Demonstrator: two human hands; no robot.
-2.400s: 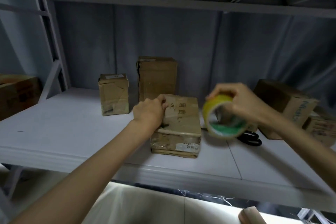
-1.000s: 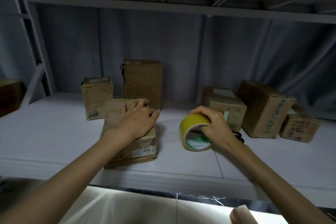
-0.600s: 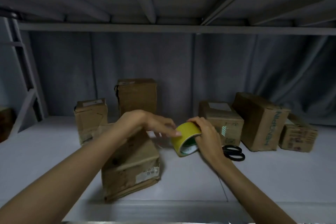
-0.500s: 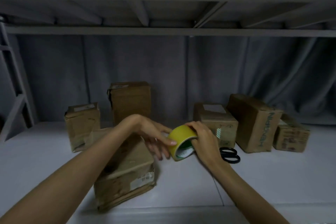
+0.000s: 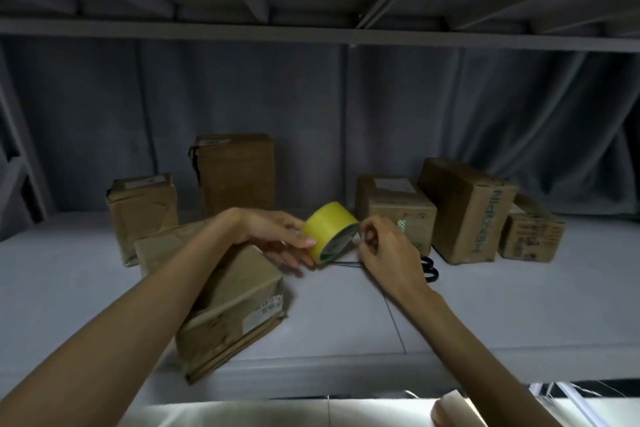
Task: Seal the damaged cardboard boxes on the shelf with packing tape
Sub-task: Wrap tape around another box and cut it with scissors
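Change: left hand (image 5: 277, 236) off front box (image 5: 221, 302), now steadying yellow tape roll (image 5: 329, 234) with near-straight fingers; right hand (image 5: 384, 250) shifted from gripping roll to pinching at its edge, likely seeking tape end. No tape applied yet. Box at shelf (image 5: 485, 315) front. Around: five rear boxes; scissors (image 5: 429, 270) behind right hand.
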